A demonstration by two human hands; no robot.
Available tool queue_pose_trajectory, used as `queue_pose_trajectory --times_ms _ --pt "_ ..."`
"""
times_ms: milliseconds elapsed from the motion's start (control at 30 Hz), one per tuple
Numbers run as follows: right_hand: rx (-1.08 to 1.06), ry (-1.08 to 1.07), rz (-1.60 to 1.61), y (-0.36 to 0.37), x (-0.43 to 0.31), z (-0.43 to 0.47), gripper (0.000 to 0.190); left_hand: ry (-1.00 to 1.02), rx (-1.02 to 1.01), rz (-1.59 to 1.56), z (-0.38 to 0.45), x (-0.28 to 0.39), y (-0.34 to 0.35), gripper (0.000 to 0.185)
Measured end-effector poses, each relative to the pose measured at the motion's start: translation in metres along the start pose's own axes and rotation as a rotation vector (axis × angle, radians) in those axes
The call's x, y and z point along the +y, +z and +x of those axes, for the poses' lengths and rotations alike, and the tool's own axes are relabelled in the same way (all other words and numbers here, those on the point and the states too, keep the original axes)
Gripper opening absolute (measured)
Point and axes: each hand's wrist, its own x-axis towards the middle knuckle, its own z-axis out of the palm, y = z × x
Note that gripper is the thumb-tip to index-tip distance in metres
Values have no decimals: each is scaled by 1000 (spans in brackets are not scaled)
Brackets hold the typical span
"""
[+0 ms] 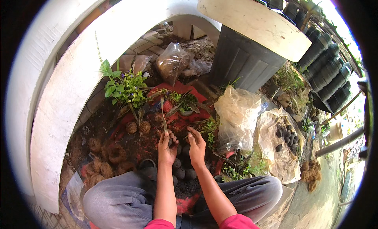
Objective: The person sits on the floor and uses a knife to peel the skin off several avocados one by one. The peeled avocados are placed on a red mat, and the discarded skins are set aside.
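My left hand (167, 146) is closed around the lower end of a long thin stem or strip (163, 113), which points up and away from me. What kind of plant or material it is, I cannot tell. Beside it on the right, my right hand (196, 144) is raised with bent fingers; whether it pinches something small is unclear. Beneath and between the forearms lie several dark round balls (179, 173) on dark loose soil. Two fiber-wrapped balls (144, 126) lie beyond my left hand, at the foot of a leafy plant with small purple flowers (133, 87).
Brown fiber clumps (100, 167) lie at the left. A clear plastic bag (236, 119) stands at the right, near a plastic sheet (265, 140) with dark balls (286, 136). Farther off are a filled bag (172, 62), a large dark planter (242, 57), stacked black pots (327, 69) and a white curved wall (73, 81).
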Motion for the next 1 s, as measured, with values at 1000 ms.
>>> queue_pose_trajectory --times_ms 1000 --pt "-207 -500 -488 -4 -6 -7 50 -89 -53 -154 -3 7 12 16"
